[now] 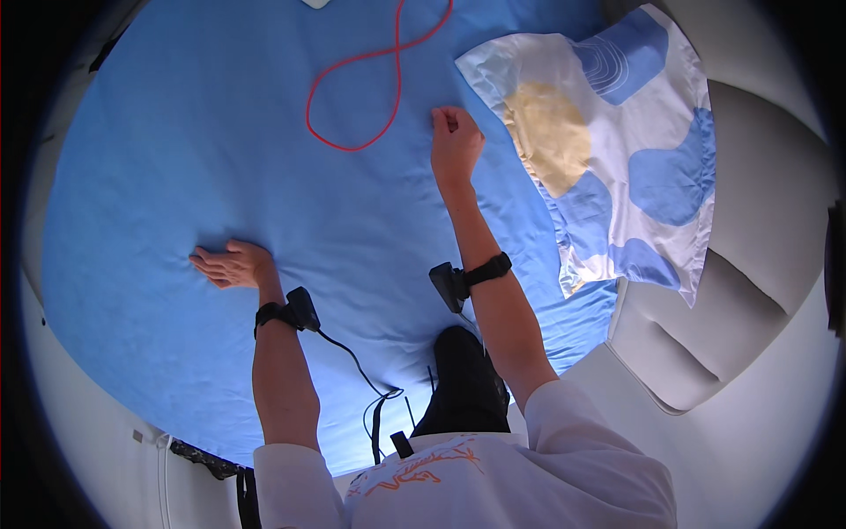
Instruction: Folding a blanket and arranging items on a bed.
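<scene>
A blue bed sheet (pixel 176 159) covers the bed beneath both hands, with soft creases around them. My left hand (pixel 233 263) rests on the sheet at the left, its fingers stretched out and nothing in its grasp. Farther forward, near the pillow's left corner, my right hand (pixel 456 145) is closed with curled fingers. What its fingers hold, if anything, is hidden. The patterned pillow (pixel 608 150), white with blue and yellow shapes, lies right of that hand, apart from it. To the hand's left, a red cord (pixel 398 88) lies in a loop on the sheet.
A padded grey headboard (pixel 758 194) borders the bed on the right. My black-clad knee (pixel 458 370) presses onto the near side of the bed. Each forearm carries a strapped black device (pixel 304 309), and a thin black cable (pixel 357 361) trails from the left one. A white object's edge (pixel 315 3) shows at the top.
</scene>
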### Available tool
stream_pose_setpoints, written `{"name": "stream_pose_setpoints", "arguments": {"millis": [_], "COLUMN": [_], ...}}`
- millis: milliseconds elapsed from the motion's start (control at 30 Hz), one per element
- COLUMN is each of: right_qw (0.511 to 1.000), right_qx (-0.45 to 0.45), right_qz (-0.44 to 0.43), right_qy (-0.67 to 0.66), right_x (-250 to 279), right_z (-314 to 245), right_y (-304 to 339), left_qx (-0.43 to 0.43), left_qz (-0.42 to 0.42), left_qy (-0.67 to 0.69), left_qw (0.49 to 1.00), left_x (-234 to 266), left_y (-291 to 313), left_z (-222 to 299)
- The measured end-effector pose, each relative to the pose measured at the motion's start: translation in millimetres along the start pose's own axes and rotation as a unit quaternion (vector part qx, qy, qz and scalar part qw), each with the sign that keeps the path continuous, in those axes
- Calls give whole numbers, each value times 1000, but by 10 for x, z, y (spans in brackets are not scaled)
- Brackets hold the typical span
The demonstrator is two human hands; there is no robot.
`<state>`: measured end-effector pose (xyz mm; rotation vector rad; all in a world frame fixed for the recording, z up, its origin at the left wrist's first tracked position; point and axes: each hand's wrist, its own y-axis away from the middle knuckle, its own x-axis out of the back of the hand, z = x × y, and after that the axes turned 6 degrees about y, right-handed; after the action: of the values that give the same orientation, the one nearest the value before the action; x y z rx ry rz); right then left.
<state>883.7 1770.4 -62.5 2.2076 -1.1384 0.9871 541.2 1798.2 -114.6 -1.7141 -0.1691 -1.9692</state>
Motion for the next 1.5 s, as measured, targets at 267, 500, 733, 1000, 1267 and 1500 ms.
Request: {"name": "stream_pose_setpoints", "arguments": {"millis": [267, 500, 733, 1000, 1267, 1500], "right_qw": [999, 987, 997, 994, 993, 997], "right_qx": [17, 116, -15, -19, -44, 74], "right_qz": [22, 25, -47, -77, -99, -28], "right_qy": [25, 105, -61, -69, -44, 12], "right_x": [-82, -113, -4, -25, -159, -200], "right_z": [-26, -22, -31, -293, -352, -214], "right_y": [3, -58, -17, 71, 212, 173], "left_qx": [-2, 5, -12, -10, -8, 7], "left_qz": [-8, -6, -7, -5, -10, -22], "left_qy": [4, 5, -21, 2, -14, 11], "left_qw": [1000, 1000, 1000, 1000, 1000, 1000], "left_x": [27, 21, 40, 106, 150, 54], "left_y": [5, -3, -19, -49, -83, 28], "left_z": [-14, -1, -16, 77, -37, -6]}}
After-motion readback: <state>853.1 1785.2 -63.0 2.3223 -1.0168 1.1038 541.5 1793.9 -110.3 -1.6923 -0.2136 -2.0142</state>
